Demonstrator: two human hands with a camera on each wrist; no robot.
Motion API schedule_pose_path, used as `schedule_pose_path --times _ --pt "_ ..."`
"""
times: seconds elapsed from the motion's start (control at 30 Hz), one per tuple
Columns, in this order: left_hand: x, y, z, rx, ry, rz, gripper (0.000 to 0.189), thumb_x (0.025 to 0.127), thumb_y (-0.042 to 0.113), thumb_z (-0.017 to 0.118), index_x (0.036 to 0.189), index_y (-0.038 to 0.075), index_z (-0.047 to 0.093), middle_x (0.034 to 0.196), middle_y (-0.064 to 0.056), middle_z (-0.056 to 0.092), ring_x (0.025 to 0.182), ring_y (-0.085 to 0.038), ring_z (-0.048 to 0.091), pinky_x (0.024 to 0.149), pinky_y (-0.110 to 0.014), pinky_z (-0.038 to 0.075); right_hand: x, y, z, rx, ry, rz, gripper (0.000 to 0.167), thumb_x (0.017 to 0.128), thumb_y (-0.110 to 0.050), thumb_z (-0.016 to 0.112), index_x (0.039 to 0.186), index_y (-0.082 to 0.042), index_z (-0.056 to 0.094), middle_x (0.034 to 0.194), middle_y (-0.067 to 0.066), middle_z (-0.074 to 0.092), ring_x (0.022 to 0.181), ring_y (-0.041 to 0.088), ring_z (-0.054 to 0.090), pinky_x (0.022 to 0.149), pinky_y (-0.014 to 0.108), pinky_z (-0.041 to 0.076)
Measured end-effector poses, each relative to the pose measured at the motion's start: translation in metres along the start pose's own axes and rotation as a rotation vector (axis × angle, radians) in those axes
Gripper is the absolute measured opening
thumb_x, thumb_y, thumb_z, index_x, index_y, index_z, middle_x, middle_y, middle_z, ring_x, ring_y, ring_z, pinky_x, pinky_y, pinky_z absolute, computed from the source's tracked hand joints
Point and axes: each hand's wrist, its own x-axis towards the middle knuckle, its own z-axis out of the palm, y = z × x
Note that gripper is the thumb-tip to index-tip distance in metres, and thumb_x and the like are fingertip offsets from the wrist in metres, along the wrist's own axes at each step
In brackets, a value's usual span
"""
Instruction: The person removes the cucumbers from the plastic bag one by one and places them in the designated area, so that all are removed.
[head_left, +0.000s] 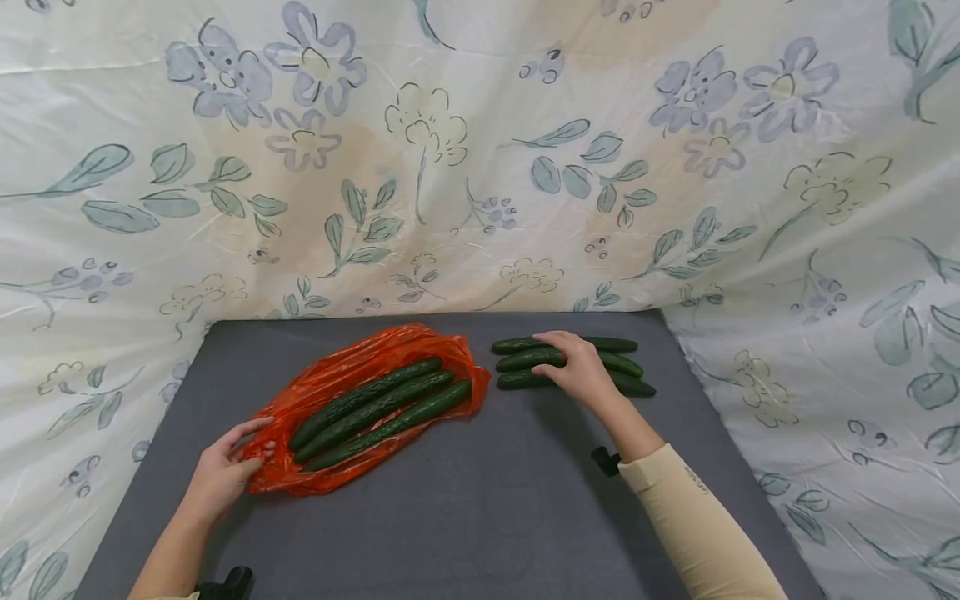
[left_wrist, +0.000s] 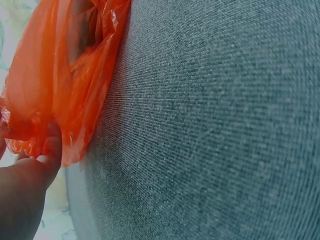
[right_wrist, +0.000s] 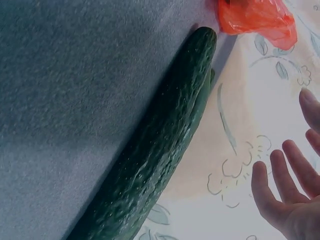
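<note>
An orange plastic bag (head_left: 341, 371) lies on the grey mat (head_left: 480, 500), left of centre, with three dark green cucumbers (head_left: 375, 408) inside it. My left hand (head_left: 251, 446) pinches the bag's near left edge; the left wrist view shows the thumb (left_wrist: 42, 160) pressed on the orange plastic (left_wrist: 55, 85). Three more cucumbers (head_left: 626, 365) lie side by side on the mat to the right of the bag. My right hand (head_left: 562, 357) hovers over their middle with straight, spread fingers. In the right wrist view the fingers (right_wrist: 285, 185) stand clear of the nearest cucumber (right_wrist: 165, 140).
A floral cloth (head_left: 480, 167) hangs behind the mat and drapes down both sides, close to the right-hand cucumbers (right_wrist: 240, 125). Bare grey mat (left_wrist: 210, 125) stretches between my arms at the front. A beige sleeve (head_left: 697, 525) covers my right forearm.
</note>
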Motion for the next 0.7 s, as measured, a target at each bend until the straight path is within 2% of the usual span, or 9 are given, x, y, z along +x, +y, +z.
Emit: schedule_pose_path --times 0.27,0.5,0.7 --pt "0.000 0.000 0.000 -0.025 -0.014 -0.005 0.059 0.094 -0.010 0.050 0.151 -0.001 0.038 0.143 -0.027 0.043 0.095 0.001 0.063 0.076 -0.023 0.059 0.002 -0.006 0.005 0.009 -0.008 -0.014 0.062 0.082 -0.019 0.083 0.139 -0.014 0.061 0.139 0.011 0.060 0.121 0.034 0.060 0.090 0.052 0.055" --pt "-0.001 0.001 0.000 -0.020 -0.015 -0.015 0.058 0.094 -0.010 0.050 0.150 -0.001 0.039 0.142 -0.027 0.042 0.094 0.001 0.063 0.077 -0.022 0.058 0.003 -0.011 0.010 0.001 -0.014 -0.026 0.061 0.083 -0.020 0.083 0.139 -0.016 0.061 0.139 0.009 0.061 0.118 0.031 0.061 0.088 0.047 0.056" --pt "0.000 0.001 0.000 -0.012 -0.023 -0.004 0.057 0.094 -0.011 0.049 0.149 -0.003 0.039 0.150 -0.028 0.033 0.095 0.005 0.060 0.077 -0.019 0.057 0.004 -0.015 0.013 0.028 -0.012 -0.037 0.059 0.083 -0.020 0.083 0.138 -0.015 0.062 0.138 0.010 0.061 0.122 0.033 0.060 0.090 0.051 0.056"
